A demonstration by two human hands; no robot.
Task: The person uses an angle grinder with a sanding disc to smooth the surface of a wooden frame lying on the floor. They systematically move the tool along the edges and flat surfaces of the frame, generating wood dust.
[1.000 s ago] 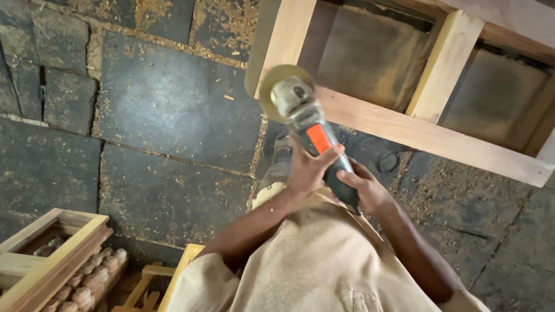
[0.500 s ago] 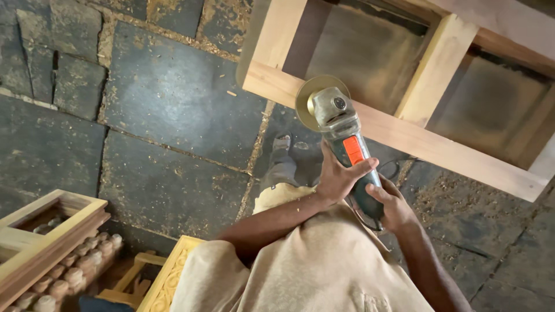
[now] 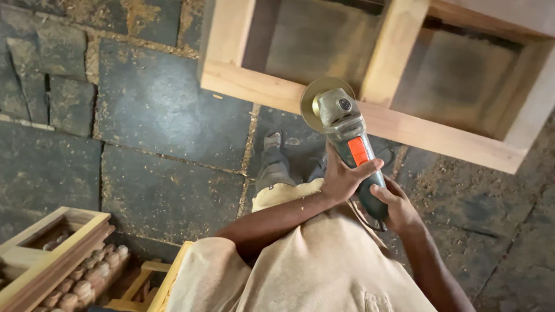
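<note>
An angle grinder (image 3: pixel 346 134) with a grey head, an orange switch and a dark green body points away from me. Its sanding disc (image 3: pixel 319 103) rests against the near rail of a pale wooden frame (image 3: pixel 254 86) that stands on the floor. My left hand (image 3: pixel 344 176) wraps the grinder's body just behind the orange switch. My right hand (image 3: pixel 395 203) grips the rear end of the handle, close to where the black cord leaves it. Both forearms reach forward over my beige shirt.
The floor is dark stone slabs (image 3: pixel 167 115) strewn with sawdust. My foot (image 3: pixel 272 141) stands below the frame. A second wooden frame with turned spindles (image 3: pixel 63 260) lies at the lower left, beside a small yellow wooden piece (image 3: pixel 144 286).
The grinder's disc has slid to the right along the frame's near rail, from its left corner towards the middle upright. Both hands kept their grip.
</note>
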